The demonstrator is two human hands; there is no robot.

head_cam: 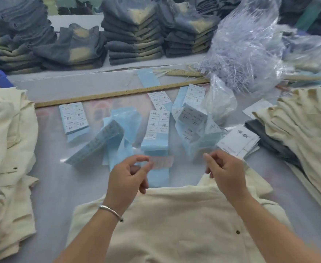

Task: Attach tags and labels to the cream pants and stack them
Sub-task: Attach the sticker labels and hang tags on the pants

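Note:
A pair of cream pants (175,224) lies flat on the table in front of me, with a dark button near its right edge. Just beyond its far edge, my left hand (127,179) pinches a small pale label (162,162), which is blurred, between thumb and forefinger. My right hand (224,171) hovers over the pants' far right corner with curled fingers, thumb against forefinger; nothing shows in it. Blue-backed label sheets (156,130) lie spread on the table beyond both hands. White hang tags (237,141) sit to the right of them.
Cream pants are stacked at the left (6,149) and at the right (305,133). Folded blue-and-tan jeans (133,35) fill the back. A clear bag of plastic fasteners (245,50) sits back right. A long wooden ruler (118,93) crosses the table.

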